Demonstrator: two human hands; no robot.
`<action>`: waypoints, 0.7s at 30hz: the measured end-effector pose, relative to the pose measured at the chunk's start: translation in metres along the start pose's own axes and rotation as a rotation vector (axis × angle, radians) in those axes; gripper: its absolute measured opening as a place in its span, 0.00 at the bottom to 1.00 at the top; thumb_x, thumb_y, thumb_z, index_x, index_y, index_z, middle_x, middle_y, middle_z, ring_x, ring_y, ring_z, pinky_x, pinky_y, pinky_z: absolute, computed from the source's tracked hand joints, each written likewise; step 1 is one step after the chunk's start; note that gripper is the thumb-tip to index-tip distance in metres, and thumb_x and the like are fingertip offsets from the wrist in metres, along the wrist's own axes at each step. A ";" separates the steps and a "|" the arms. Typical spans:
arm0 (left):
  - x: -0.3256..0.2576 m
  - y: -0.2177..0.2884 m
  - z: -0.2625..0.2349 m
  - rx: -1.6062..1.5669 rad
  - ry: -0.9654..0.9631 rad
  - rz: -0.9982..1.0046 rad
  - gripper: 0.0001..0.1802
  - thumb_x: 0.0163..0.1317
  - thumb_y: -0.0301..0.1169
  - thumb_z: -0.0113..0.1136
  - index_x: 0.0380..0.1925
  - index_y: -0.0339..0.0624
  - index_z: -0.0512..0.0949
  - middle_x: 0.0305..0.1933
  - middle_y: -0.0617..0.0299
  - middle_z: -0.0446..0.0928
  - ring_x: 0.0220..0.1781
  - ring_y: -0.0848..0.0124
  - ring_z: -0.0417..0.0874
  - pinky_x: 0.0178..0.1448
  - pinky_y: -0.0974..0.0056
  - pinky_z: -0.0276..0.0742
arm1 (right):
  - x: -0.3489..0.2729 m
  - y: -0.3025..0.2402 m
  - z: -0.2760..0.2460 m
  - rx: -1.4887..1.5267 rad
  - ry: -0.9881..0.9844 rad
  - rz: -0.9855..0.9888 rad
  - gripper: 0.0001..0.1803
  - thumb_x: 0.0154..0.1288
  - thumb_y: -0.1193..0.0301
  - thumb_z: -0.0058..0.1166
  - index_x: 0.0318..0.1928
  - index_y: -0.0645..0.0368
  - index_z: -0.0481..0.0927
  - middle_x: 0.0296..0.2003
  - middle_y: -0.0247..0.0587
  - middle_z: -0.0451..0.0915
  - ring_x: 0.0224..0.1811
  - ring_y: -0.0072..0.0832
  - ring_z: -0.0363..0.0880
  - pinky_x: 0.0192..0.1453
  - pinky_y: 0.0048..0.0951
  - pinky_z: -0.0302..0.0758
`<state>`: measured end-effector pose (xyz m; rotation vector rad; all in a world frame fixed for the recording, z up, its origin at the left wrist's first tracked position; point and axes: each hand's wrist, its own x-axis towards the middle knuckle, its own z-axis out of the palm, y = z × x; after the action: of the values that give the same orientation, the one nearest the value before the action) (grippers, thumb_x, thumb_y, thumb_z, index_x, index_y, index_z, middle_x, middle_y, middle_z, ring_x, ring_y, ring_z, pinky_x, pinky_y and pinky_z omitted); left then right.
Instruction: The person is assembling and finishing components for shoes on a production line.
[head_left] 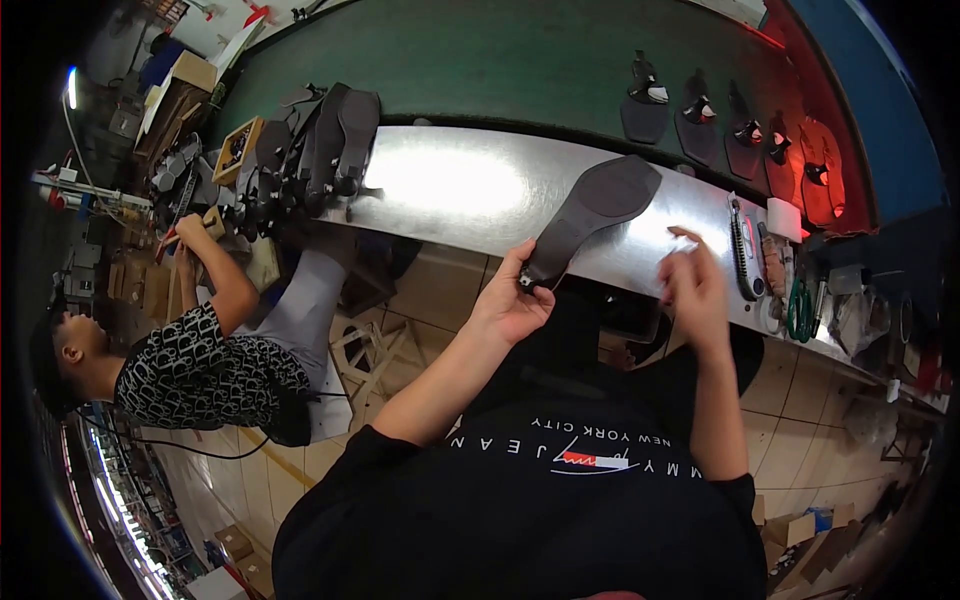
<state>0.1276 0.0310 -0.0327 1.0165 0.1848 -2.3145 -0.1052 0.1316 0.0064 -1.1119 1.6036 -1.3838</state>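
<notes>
Left hand [512,300] is clamped round the narrow heel end of a dark shoe sole [592,210], thumb on the near side, fingers wrapped behind. Sole's long axis runs from that hand up and to the right, wide forepart out over the brushed metal bench [450,190], bottom face toward the camera. It's held in the air, not lying flat as far as I can tell

Right hand [692,285] is up just right of the sole, apart from it, fingers bunched together; motion blur, so can't tell if it's pinching something small and pale at the fingertips or nothing. Sole lies up and to the left of it, with the waist of the sole as its nearest part. Left hand is the only one in contact

Around it:
- row of finished dark soles [320,140] stacked on edge at the bench's left end
- more soles with heels [700,105] spaced along the green conveyor belt [500,60] behind
- utility knife [742,250] and green-handled scissors [800,310] on the bench to the right, near the right hand
- a co-worker in a patterned shirt [200,370] seated at left, their hands at their own station, well apart from the sole
</notes>
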 end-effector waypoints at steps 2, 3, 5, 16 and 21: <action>-0.007 -0.012 0.021 0.018 0.019 -0.047 0.14 0.55 0.39 0.70 0.36 0.49 0.77 0.34 0.69 0.79 0.29 0.77 0.77 0.21 0.77 0.66 | -0.029 -0.019 0.025 0.148 -0.275 0.121 0.24 0.69 0.77 0.41 0.65 0.57 0.63 0.24 0.34 0.76 0.21 0.14 0.68 0.25 0.16 0.67; -0.005 -0.018 0.022 0.012 0.021 -0.053 0.14 0.55 0.39 0.70 0.36 0.49 0.77 0.34 0.69 0.79 0.29 0.77 0.77 0.21 0.77 0.66 | -0.036 -0.024 0.032 0.202 -0.391 0.169 0.28 0.69 0.77 0.41 0.69 0.56 0.59 0.24 0.35 0.77 0.20 0.15 0.69 0.25 0.16 0.67; -0.001 -0.029 0.024 0.019 -0.039 -0.075 0.12 0.57 0.39 0.67 0.34 0.47 0.76 0.31 0.68 0.79 0.25 0.78 0.75 0.19 0.77 0.63 | -0.041 -0.018 0.046 0.342 -0.384 0.262 0.33 0.68 0.78 0.43 0.73 0.54 0.51 0.24 0.35 0.77 0.19 0.15 0.68 0.24 0.17 0.67; -0.005 -0.053 0.044 0.162 -0.103 -0.062 0.09 0.62 0.40 0.60 0.31 0.48 0.75 0.25 0.71 0.75 0.17 0.81 0.67 0.13 0.76 0.52 | -0.038 0.010 0.023 0.289 -0.183 0.085 0.19 0.71 0.75 0.44 0.61 0.65 0.69 0.23 0.32 0.71 0.21 0.14 0.66 0.24 0.16 0.63; 0.003 -0.054 0.064 0.452 -0.164 0.300 0.18 0.68 0.46 0.53 0.32 0.42 0.78 0.26 0.66 0.78 0.19 0.79 0.72 0.17 0.75 0.60 | -0.035 -0.012 0.012 0.613 -0.382 0.362 0.29 0.70 0.73 0.43 0.70 0.58 0.54 0.22 0.35 0.72 0.18 0.15 0.65 0.20 0.15 0.61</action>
<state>0.0548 0.0512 0.0044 0.9748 -0.5431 -2.1877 -0.0798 0.1597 0.0160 -0.6267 0.9467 -1.2058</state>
